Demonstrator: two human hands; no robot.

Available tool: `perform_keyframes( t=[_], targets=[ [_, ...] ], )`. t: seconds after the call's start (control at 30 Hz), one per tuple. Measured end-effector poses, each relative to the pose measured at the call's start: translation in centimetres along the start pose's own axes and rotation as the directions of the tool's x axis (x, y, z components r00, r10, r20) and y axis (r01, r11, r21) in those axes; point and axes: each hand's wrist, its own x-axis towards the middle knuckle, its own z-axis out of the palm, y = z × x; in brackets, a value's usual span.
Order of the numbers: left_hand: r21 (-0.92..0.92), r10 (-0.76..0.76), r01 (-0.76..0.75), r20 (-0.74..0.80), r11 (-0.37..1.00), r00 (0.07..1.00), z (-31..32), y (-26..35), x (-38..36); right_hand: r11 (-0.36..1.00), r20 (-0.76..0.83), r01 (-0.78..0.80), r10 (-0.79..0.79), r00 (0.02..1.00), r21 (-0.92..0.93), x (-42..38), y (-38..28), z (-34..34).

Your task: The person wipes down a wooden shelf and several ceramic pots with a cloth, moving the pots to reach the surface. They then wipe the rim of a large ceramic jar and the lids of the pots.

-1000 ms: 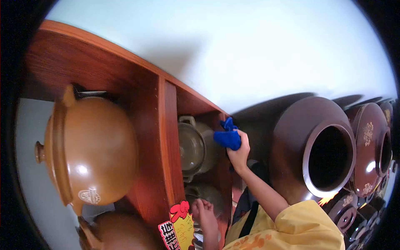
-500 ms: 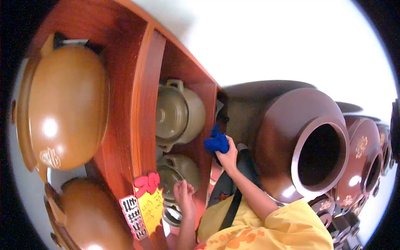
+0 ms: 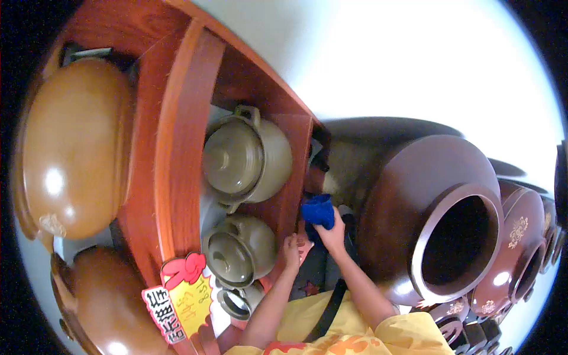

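A bunched blue cloth (image 3: 318, 210) is gripped in my right hand (image 3: 333, 235), beside the end panel of a red-brown wooden shelf (image 3: 296, 151). My left hand (image 3: 292, 251) is lower and to the left, empty, with its fingers loosely apart close to the shelf's edge. Inside the shelf, nearest my hands, are a large olive-green lidded pot (image 3: 275, 160) and a smaller olive lidded pot (image 3: 260, 245). A still smaller pot (image 3: 238, 305) sits below them, partly hidden by a price sign.
Large brown pots (image 3: 77, 148) fill the shelf section on the left. A yellow and red price sign (image 3: 192, 296) hangs on the shelf front. To my right stands a big dark brown jar (image 3: 390, 236) with a wide mouth, then more brown jars (image 3: 515, 219) along the white wall (image 3: 414, 59).
My right hand has moved slightly down with the blue cloth. My left hand has shifted right, from before the smaller pot to the shelf edge. The view has shifted, showing more of the olive pots.
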Motion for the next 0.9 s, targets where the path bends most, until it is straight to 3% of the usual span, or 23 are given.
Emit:
perform_keyframes(
  t=[0.07, 0.1, 0.17, 0.2, 0.27, 0.3, 0.33, 0.37, 0.4, 0.43, 0.47, 0.5, 0.6, 0.63, 0.73, 0.77, 0.8, 0.83, 0.87, 0.9],
  targets=[
    [-0.305, -0.229, 0.229, 0.036, 0.924, 0.973, 0.4, 0.4, 0.6, 0.984, 0.194, -0.075, 0.042, 0.980, 0.165, -0.6, 2.9, 0.0],
    [-0.291, -0.235, 0.235, 0.037, 0.927, 0.971, 0.8, 1.8, 0.2, 0.967, 0.267, -0.137, 0.076, 0.961, 0.216, -0.8, 3.7, 0.0],
    [-0.542, -0.280, 0.378, 0.257, 0.751, 0.925, 1.2, 4.5, -0.8, 0.802, 0.504, -0.464, 0.244, 0.829, 0.376, -1.2, 2.8, -0.5],
    [-0.586, -0.241, 0.393, 0.322, 0.709, 0.916, 0.5, 3.3, 0.1, 0.798, 0.500, -0.470, 0.252, 0.829, 0.378, -1.4, 2.6, -0.4],
    [-0.579, -0.232, 0.388, 0.326, 0.717, 0.916, 0.0, 2.0, 0.8, 0.639, 0.512, -0.599, 0.349, 0.785, 0.482, -1.8, 2.5, 0.5],
    [-0.581, -0.210, 0.374, 0.331, 0.723, 0.920, 0.0, 2.0, 0.9, 0.635, 0.509, -0.602, 0.355, 0.784, 0.484, -1.6, 3.2, 1.3],
    [-0.553, -0.187, 0.283, 0.225, 0.784, 0.956, -0.5, 0.8, 1.8, 0.774, 0.355, -0.461, 0.323, 0.877, 0.435, -1.3, 4.2, 2.3],
    [-0.550, -0.195, 0.290, 0.226, 0.783, 0.955, -0.3, 1.3, 1.7, 0.885, 0.199, -0.313, 0.257, 0.946, 0.345, -1.0, 5.5, 3.0],
    [-0.474, -0.160, 0.142, 0.001, 0.869, 0.987, -0.1, 1.9, 1.8, 0.883, 0.198, -0.321, 0.266, 0.943, 0.342, -0.8, 6.7, 3.4],
    [-0.357, -0.089, 0.006, -0.216, 0.934, 0.972, 0.3, 2.8, 1.7, 0.942, 0.135, -0.248, 0.222, 0.966, 0.228, -0.3, 7.8, 3.7],
    [-0.198, 0.013, -0.084, -0.334, 0.977, 0.943, 0.5, 3.5, 1.8, 0.979, 0.078, -0.173, 0.165, 0.983, 0.107, 0.1, 8.8, 4.0],
    [-0.195, 0.016, -0.085, -0.331, 0.977, 0.944, 0.6, 3.8, 2.2, 0.979, 0.074, -0.173, 0.165, 0.984, 0.111, 0.3, 8.2, 4.1],
    [-0.104, 0.017, -0.094, -0.575, 0.990, 0.818, 0.8, 5.0, 3.8, 0.993, 0.032, -0.108, 0.106, 0.994, 0.052, 0.5, 6.5, 4.8],
    [-0.100, 0.012, -0.084, -0.575, 0.991, 0.818, 0.8, 5.3, 4.3, 0.992, 0.033, -0.118, 0.117, 0.993, 0.050, 0.6, 6.3, 5.2],
    [-0.186, 0.071, -0.201, -0.540, 0.962, 0.838, -0.5, 5.7, 6.7, 0.979, 0.033, 0.202, -0.202, 0.979, 0.009, 1.9, 4.4, 6.4],
    [-0.182, 0.078, -0.208, -0.542, 0.961, 0.837, -1.2, 4.6, 8.3, 0.979, 0.031, 0.205, -0.205, 0.978, 0.016, 2.6, 3.6, 6.8],
    [0.145, 0.185, -0.128, -0.520, 0.981, 0.834, -1.9, 3.0, 10.0, 0.971, 0.037, 0.240, -0.240, 0.970, -0.009, 3.2, 2.8, 7.2],
    [0.455, 0.273, -0.035, -0.469, 0.890, 0.840, -2.5, 2.0, 10.9, 0.962, 0.046, 0.272, -0.271, 0.962, -0.037, 3.7, 2.6, 7.8],
    [0.452, 0.188, 0.018, -0.406, 0.892, 0.894, -1.3, 4.4, 9.2, 0.913, 0.093, 0.360, -0.348, 0.933, -0.192, 4.2, 3.1, 8.5],
    [0.509, 0.272, -0.044, -0.381, 0.859, 0.884, -1.3, 3.5, 9.4, 0.914, 0.097, 0.360, -0.348, 0.933, -0.189, 4.0, 2.6, 8.8]
  ],
)
